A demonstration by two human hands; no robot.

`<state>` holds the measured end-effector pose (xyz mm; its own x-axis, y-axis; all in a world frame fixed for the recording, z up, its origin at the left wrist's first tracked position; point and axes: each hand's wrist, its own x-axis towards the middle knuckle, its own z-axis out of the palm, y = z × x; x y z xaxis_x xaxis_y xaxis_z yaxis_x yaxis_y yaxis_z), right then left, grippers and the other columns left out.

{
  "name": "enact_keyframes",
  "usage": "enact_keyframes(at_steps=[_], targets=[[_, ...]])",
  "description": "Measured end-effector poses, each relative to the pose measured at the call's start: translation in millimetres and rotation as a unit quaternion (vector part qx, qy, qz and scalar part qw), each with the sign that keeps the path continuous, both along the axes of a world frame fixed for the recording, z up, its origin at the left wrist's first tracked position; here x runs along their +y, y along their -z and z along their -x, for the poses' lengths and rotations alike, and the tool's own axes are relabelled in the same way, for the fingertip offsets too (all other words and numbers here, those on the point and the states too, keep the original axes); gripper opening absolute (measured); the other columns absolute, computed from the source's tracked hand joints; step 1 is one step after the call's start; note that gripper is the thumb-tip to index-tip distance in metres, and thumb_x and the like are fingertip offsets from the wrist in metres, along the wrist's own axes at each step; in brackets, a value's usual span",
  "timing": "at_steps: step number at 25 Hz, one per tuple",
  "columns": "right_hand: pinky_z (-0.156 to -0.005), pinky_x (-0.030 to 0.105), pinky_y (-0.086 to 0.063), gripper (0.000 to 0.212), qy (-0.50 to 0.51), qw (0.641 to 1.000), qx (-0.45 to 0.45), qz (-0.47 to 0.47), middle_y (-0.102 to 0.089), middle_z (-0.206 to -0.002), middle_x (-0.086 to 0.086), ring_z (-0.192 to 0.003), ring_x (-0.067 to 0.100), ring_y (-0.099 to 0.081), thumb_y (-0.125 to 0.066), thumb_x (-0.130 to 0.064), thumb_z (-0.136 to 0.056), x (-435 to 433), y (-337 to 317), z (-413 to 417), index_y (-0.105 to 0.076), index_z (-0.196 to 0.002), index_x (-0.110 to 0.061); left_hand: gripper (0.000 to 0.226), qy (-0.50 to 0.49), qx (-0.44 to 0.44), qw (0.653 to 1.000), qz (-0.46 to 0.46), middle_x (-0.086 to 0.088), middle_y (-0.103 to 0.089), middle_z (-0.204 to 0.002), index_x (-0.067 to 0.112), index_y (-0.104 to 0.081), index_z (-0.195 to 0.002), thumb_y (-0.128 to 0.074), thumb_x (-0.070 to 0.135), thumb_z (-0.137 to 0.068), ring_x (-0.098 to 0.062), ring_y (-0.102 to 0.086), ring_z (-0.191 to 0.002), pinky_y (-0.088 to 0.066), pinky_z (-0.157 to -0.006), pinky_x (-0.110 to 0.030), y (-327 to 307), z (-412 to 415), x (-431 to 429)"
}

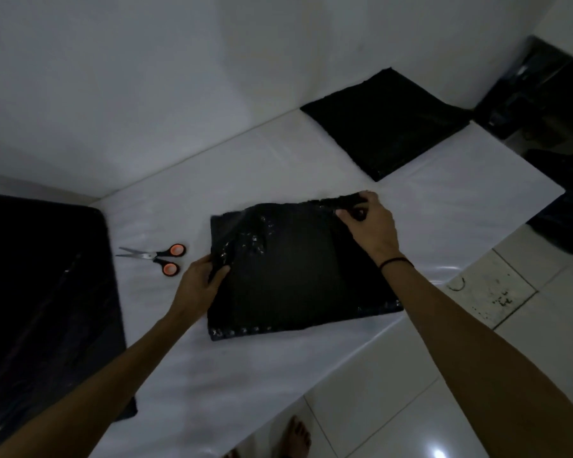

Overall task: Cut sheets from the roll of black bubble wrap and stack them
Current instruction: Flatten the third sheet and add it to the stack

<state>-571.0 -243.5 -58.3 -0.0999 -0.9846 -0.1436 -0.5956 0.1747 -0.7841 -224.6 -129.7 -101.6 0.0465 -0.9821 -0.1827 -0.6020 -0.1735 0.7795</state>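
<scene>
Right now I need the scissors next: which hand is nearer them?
Left. The left hand grips the bubble wrap sheet just right of the scissors; the right hand pinches its far corner, farther off.

Dim, bluish, grainy. Glare spot on floor tile (438,452), far right and below scissors (156,258). Black sheet (295,279) just right of scissors: detail crushed. Frame edges bowed.
</scene>
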Motion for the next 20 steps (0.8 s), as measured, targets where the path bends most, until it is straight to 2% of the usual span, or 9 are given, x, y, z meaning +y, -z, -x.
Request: enact_keyframes(at_steps=[3,5,8,11,12,14,16,18,20], targets=[[-0.103,0.039,-0.047,0.081,0.087,0.994,0.015,-0.059,-0.055,-0.137,0.009,-0.121,0.026,-0.056,-0.071,-0.050,-0.086,27,15,7,-0.034,-0.149,-0.015,0.035,-0.044,-0.059,0.996,0.055,-0.003,-0.070,-0.112,0.011,-0.071,-0.114,-0.055,0.039,-0.098,-0.017,-0.066,-0.098,-0.058,-0.086,-0.041,9,8,2],[-0.097,0.039,-0.050,0.062,0.079,0.993,0.054,-0.069,-0.059,-0.131,0.015,-0.115,0.031,-0.060,-0.066,-0.035,-0.093,44,30,13,-0.041,-0.144,-0.008,0.042,-0.056,-0.098,0.992,0.065,-0.004,-0.069,-0.118,0.015,-0.072,-0.115,-0.055,0.049,-0.096,-0.022,-0.064,-0.105,-0.056,-0.090,-0.046,20,11,2],[-0.090,0.044,-0.053,0.030,0.093,0.994,0.062,-0.008,-0.066,-0.110,0.018,-0.099,0.033,-0.063,-0.052,-0.024,-0.102,42,38,20,-0.059,-0.118,0.001,0.060,-0.101,-0.108,0.988,0.052,-0.004,-0.067,-0.124,0.018,-0.072,-0.114,-0.045,0.067,-0.093,-0.027,-0.061,-0.113,-0.052,-0.095,-0.049,25,21,-2],[-0.084,0.046,-0.054,0.024,0.106,0.994,0.024,0.023,-0.064,-0.096,0.013,-0.085,0.028,-0.061,-0.044,-0.024,-0.106,27,28,28,-0.054,-0.107,-0.003,0.069,-0.070,-0.181,0.980,0.034,-0.008,-0.058,-0.139,0.018,-0.064,-0.128,-0.043,0.072,-0.091,-0.030,-0.050,-0.129,-0.041,-0.107,-0.054,17,30,-7],[-0.089,0.044,-0.053,0.027,0.097,0.995,0.004,0.010,-0.065,-0.104,0.016,-0.092,0.031,-0.063,-0.045,-0.026,-0.106,24,24,31,-0.051,-0.118,-0.003,0.071,-0.057,-0.206,0.976,0.033,-0.009,-0.055,-0.143,0.018,-0.060,-0.133,-0.044,0.072,-0.090,-0.030,-0.047,-0.133,-0.038,-0.110,-0.054,18,30,-7],[-0.102,0.041,-0.047,0.058,0.081,0.996,-0.034,-0.026,-0.059,-0.130,0.018,-0.116,0.033,-0.059,-0.052,-0.037,-0.102,29,16,35,-0.031,-0.148,-0.009,0.076,-0.032,-0.244,0.968,0.048,-0.008,-0.053,-0.145,0.017,-0.053,-0.140,-0.045,0.073,-0.089,-0.028,-0.046,-0.134,-0.037,-0.111,-0.050,23,27,-4],[-0.104,0.042,-0.046,0.078,0.103,0.993,0.020,-0.054,-0.056,-0.137,0.017,-0.124,0.033,-0.056,-0.056,-0.048,-0.098,47,18,35,-0.019,-0.156,-0.010,0.071,-0.037,-0.253,0.964,0.076,-0.007,-0.056,-0.142,0.016,-0.054,-0.139,-0.049,0.068,-0.091,-0.026,-0.048,-0.132,-0.037,-0.110,-0.046,32,26,1],[-0.088,0.039,-0.052,0.058,0.111,0.988,0.095,-0.049,-0.064,-0.121,0.017,-0.111,0.036,-0.062,-0.054,-0.044,-0.100,74,27,34,-0.043,-0.141,-0.005,0.053,-0.077,-0.225,0.965,0.113,-0.007,-0.063,-0.132,0.014,-0.064,-0.128,-0.058,0.053,-0.094,-0.027,-0.055,-0.123,-0.040,-0.107,-0.045,36,33,3],[-0.067,0.031,-0.047,0.028,0.101,0.991,0.088,-0.006,-0.063,-0.091,0.010,-0.089,0.034,-0.066,-0.049,-0.032,-0.104,86,33,30,-0.057,-0.106,-0.005,0.037,-0.121,-0.189,0.965,0.137,-0.007,-0.071,-0.115,0.011,-0.073,-0.110,-0.061,0.043,-0.095,-0.027,-0.062,-0.108,-0.046,-0.100,-0.045,31,42,-6]])
